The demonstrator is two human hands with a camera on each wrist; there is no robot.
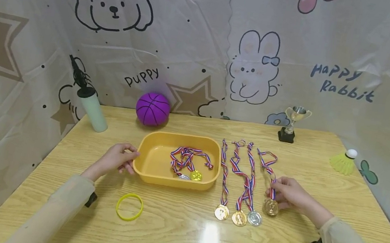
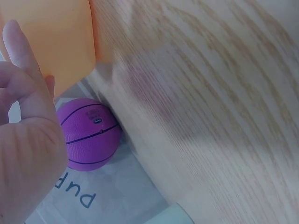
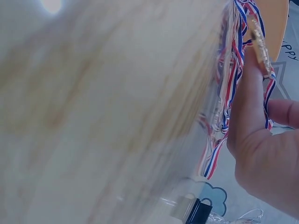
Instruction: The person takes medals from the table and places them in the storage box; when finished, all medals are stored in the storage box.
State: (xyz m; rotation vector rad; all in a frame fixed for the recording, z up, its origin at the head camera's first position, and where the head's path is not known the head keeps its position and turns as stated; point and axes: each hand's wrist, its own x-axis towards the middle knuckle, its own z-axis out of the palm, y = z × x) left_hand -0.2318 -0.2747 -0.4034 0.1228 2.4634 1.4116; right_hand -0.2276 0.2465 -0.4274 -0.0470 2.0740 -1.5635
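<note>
A yellow plastic basin (image 1: pixel 156 178) stands mid-table with a gold medal (image 1: pixel 196 176), a silver medal (image 1: pixel 184 177) and their striped ribbons inside. My left hand (image 1: pixel 118 159) holds the basin's left end, thumb at the rim; in the left wrist view its fingers lie against the basin wall (image 2: pixel 70 37). My right hand (image 1: pixel 288 194) pinches the red, white and blue ribbon of a bronze-coloured medal (image 1: pixel 271 207), just above the disc. Left of it, two gold-toned medals (image 1: pixel 221 212) and a silver one (image 1: pixel 254 218) lie with ribbons stretched toward the back.
A purple basketball (image 1: pixel 153 109) and a pale green hand pump (image 1: pixel 93 110) are at the back left. A small trophy cup (image 1: pixel 286 134) stands at the back right, with a yellow shuttlecock (image 1: pixel 343 162) by the right edge. A yellow wristband (image 1: pixel 129 207) lies in front.
</note>
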